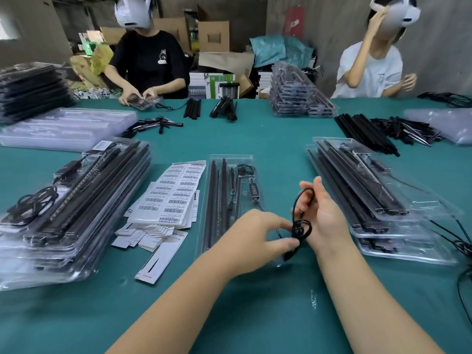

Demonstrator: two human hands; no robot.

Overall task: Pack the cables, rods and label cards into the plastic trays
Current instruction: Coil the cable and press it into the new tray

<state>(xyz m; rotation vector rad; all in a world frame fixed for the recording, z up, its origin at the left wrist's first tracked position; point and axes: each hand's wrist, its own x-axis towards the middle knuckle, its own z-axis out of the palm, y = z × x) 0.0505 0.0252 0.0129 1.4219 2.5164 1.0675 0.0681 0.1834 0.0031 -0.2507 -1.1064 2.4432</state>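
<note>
Two bare hands held a thin black cable [301, 221] over a green table [255, 129]. The right hand [322, 208] had a loop of it around the fingers. The left hand [258, 233] pinched the bunched part lower down. Just behind the hands lay a clear plastic tray [227, 200] with long black rods [214, 198] in it. White label cards [168, 195] with bar codes sat left of the tray. Stacks of filled trays [378, 190] stood on both sides.
</note>
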